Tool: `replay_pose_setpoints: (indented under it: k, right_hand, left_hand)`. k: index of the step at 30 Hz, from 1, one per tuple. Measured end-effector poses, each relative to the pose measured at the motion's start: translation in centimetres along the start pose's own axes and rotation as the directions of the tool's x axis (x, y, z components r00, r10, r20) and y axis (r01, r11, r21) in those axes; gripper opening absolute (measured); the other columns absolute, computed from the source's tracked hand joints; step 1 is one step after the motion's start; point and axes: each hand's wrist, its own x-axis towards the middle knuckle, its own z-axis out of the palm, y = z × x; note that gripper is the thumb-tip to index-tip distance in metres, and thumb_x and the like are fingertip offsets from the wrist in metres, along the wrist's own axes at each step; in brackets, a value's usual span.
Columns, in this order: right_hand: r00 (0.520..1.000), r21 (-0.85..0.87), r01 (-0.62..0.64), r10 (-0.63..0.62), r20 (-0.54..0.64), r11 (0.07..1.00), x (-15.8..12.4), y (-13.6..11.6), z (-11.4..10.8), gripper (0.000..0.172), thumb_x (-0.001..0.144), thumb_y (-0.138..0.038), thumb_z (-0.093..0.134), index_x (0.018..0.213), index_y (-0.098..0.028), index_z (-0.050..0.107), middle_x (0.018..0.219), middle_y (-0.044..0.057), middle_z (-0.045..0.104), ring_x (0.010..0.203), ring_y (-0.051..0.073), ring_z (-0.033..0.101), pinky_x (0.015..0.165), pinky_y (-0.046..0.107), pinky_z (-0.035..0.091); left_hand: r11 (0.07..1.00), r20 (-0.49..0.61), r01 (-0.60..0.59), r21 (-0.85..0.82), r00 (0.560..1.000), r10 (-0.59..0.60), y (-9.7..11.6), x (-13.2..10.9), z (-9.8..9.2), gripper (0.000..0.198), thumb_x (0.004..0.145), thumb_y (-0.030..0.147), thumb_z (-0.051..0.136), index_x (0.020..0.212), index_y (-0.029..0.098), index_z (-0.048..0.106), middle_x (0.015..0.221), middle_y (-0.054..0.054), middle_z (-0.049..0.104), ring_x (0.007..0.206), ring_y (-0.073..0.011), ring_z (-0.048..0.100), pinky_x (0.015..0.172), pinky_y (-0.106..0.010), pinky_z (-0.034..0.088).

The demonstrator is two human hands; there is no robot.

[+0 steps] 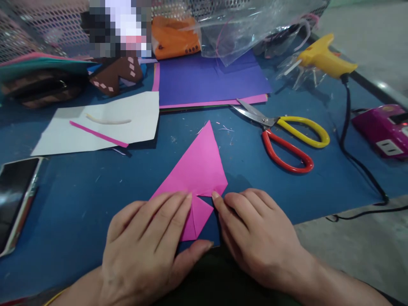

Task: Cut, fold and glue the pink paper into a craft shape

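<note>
At lower centre of frame, on the blue table [95, 178], sits the pink paper [197, 170], folded, tip pointing up. L hand [146, 238] lies on its left side, fingers extended, pressing rather than gripping, thumb off it. R hand [255, 229] has its index tip at the lower-right corner, other fingers curled; can't tell if the thumb pinches beneath. Paper's prob. light, thin, easy to crease or tear nr the notch; best held flat by the folded edges. Scissors [266, 121] lie open, right of centre.
</note>
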Motion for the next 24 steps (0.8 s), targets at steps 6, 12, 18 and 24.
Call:
replay_pose_setpoints:
  k: [6, 12, 18, 24]
  right_hand:
    - [1.000, 0.015, 0.001, -0.001, -0.019, 1.000, 0.1, 0.1, 0.3, 0.031, 0.095, -0.013, 0.048, 0.115, -0.002, 0.069, 0.090, 0.011, 0.067, 0.076, 0.025, 0.047, 0.068, 0.038, 0.037]
    - [0.999, 0.046, -0.026, 0.027, -0.021, 0.999, 0.0, 0.2, 0.1, 0.032, 0.096, -0.014, 0.047, 0.115, -0.003, 0.070, 0.086, 0.010, 0.067, 0.075, 0.024, 0.047, 0.068, 0.038, 0.035]
    - [0.999, 0.078, -0.026, 0.028, -0.031, 0.997, 0.2, 0.3, 0.0, 0.032, 0.098, -0.015, 0.047, 0.119, -0.002, 0.068, 0.090, 0.011, 0.067, 0.077, 0.024, 0.048, 0.069, 0.037, 0.035]
    - [0.999, 0.077, -0.024, 0.026, -0.032, 0.997, 0.0, 0.4, 0.1, 0.031, 0.098, -0.015, 0.047, 0.118, -0.002, 0.067, 0.092, 0.011, 0.066, 0.079, 0.023, 0.048, 0.069, 0.037, 0.034]
  left_hand:
    - [0.998, 0.016, -0.057, -0.014, 0.998, 0.057, 0.2, -0.2, 0.4, 0.043, 0.093, 0.050, 0.057, 0.122, 0.019, 0.064, 0.115, -0.005, 0.076, 0.102, -0.0262, 0.068, 0.090, -0.041, 0.040]
    - [0.996, 0.030, -0.084, -0.024, 0.996, 0.085, 0.5, 0.5, 0.5, 0.036, 0.094, 0.035, 0.056, 0.120, 0.012, 0.065, 0.110, -0.007, 0.076, 0.102, -0.0251, 0.068, 0.089, -0.040, 0.041]
    - [0.994, 0.016, -0.113, -0.007, 0.993, 0.113, 0.2, 1.0, 0.3, 0.031, 0.093, 0.028, 0.057, 0.117, 0.011, 0.066, 0.113, -0.007, 0.076, 0.102, -0.0269, 0.069, 0.088, -0.043, 0.042]
    - [0.976, 0.008, -0.210, 0.056, 0.978, 0.210, 0.1, 1.5, 0.1, 0.030, 0.094, 0.028, 0.057, 0.109, 0.005, 0.069, 0.107, -0.012, 0.077, 0.094, -0.0279, 0.072, 0.082, -0.042, 0.043]
